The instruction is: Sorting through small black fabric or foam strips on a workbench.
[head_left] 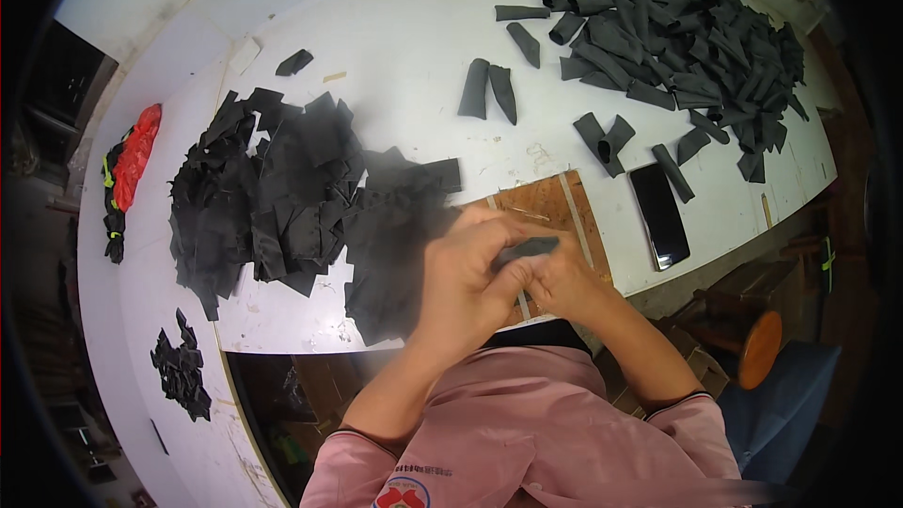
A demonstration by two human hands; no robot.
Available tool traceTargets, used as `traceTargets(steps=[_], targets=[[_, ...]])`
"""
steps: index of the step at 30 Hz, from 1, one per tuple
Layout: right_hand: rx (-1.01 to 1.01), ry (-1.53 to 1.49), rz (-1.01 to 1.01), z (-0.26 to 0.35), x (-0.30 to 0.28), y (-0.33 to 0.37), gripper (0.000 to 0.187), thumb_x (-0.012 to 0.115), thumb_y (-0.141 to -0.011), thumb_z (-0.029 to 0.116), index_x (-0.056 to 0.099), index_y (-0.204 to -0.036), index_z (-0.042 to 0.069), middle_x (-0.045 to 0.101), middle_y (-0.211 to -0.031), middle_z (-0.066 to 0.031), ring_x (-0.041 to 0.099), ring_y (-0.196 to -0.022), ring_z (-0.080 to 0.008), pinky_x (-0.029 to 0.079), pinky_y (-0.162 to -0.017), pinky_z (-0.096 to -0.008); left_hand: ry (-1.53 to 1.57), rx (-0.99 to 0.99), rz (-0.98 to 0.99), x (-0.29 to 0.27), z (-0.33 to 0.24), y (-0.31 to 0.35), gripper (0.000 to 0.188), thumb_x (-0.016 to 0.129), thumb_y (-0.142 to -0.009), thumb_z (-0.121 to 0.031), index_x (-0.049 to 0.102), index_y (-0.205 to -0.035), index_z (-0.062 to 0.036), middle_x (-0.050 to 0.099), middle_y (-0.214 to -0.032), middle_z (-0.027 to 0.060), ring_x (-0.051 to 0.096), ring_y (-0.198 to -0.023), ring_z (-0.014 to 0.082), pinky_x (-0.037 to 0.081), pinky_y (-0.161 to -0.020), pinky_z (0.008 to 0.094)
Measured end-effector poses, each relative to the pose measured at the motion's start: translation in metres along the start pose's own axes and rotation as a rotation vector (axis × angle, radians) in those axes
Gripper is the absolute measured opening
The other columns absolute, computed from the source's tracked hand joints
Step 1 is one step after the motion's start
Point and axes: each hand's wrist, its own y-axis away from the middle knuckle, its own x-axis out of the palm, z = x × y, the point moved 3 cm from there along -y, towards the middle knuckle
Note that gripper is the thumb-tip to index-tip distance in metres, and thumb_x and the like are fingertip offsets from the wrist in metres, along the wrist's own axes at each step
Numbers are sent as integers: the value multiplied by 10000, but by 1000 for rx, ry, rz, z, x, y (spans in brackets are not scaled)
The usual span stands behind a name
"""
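Over the brown board [536,196] at the table's near edge, my two hands meet around a dark grey fabric piece [529,248]. My left hand [470,268] and my right hand [568,275] both have bent fingers closed on it, and much of the piece is hidden by them. Just left of my left hand lies a heap of flat black fabric pieces [395,254], blurred on its near side. More flat black pieces [301,179] spread further left. At the far right is a big pile of rolled dark grey fabric tubes [668,38].
A phone [658,216] lies right of the board, with loose fabric tubes [602,141] beyond it. A small heap of black scraps [182,367] and a red plastic bag [139,155] are at the left. A round wooden stool [760,350] stands below the table's right side.
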Motion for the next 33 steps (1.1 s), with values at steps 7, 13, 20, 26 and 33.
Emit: traceTargets(steps=[7,13,20,26,33], targets=[[76,-67,29,-12,12,7,84,571,-620,64,499,-611,23,507,-628,-93,518,-599,-261,436,-510,-342,-173,156,-52,-4,-2,3,132,666,-635,29,595,-746,19,584,-823,81,529,-727,113,404,-612,217],[123,9,125,-3,2,-9,87,587,-663,110,553,-662,29,530,-656,-81,538,-625,-241,444,-543,-334,262,97,-43,0,-1,5,139,616,-692,27,592,-829,16,591,-840,113,546,-812,193,430,-669,267],[85,89,212,21,-23,-30,145,617,-705,190,604,-721,46,555,-674,-62,551,-660,-224,450,-573,-326,787,206,-170,-15,5,13,131,555,-815,-111,567,-911,-21,586,-882,115,515,-879,227,401,-795,354],[184,95,241,8,-3,-19,195,623,-717,230,578,-686,43,566,-635,-71,568,-633,-249,451,-553,-338,1027,-30,-252,-17,21,17,124,585,-806,-169,586,-859,-56,585,-854,91,492,-869,235,384,-808,382],[132,27,274,8,-1,-18,289,527,-820,236,476,-639,16,480,-600,-117,503,-586,-293,415,-526,-362,707,143,-191,-31,13,14,173,582,-803,-121,571,-885,30,591,-862,152,546,-795,228,434,-705,293]])
